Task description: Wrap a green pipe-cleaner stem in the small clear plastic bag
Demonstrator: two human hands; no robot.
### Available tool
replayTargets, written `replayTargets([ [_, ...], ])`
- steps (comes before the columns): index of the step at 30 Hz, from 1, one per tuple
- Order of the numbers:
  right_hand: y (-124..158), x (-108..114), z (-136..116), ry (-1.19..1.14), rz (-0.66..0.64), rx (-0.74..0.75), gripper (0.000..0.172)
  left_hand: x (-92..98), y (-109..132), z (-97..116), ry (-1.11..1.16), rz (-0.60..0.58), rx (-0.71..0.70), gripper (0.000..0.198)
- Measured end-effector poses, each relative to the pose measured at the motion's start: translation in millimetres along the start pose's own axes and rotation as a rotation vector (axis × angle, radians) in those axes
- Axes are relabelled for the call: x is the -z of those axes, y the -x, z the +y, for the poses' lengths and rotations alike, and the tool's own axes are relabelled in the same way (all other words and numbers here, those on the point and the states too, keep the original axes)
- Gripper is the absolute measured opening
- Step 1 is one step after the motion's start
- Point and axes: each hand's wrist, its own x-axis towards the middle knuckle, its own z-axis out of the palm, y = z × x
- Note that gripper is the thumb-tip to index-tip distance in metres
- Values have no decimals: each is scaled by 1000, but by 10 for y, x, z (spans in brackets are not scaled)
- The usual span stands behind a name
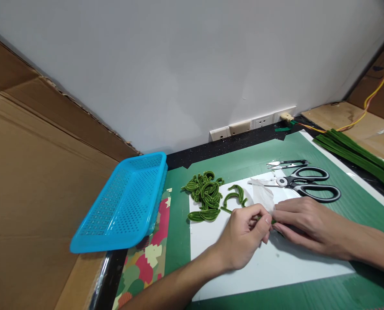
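Note:
My left hand (243,241) and my right hand (303,221) meet over a white sheet (230,275) on the green mat (179,241). Both are closed in a pinch on a short green pipe cleaner piece (273,222), of which only a small bit shows between the fingertips. A crumpled clear plastic scrap (262,192) lies just beyond the fingers. Two bent green pieces (235,194) lie loose on the sheet. Left of them sits a pile of several folded green pipe cleaner pieces (204,196).
Large black-handled scissors (311,184) and small thread snips (287,163) lie at the back right. A bundle of long green pipe cleaners (359,155) lies far right. A tilted blue plastic basket (127,204) stands left, by cardboard (27,181). Wall sockets (253,122) sit behind.

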Motion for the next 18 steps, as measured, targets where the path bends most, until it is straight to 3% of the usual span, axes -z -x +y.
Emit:
replayTargets([
  [18, -1, 15, -8, 7, -5, 4, 32, 8, 1, -22, -26, -14, -8, 39],
])
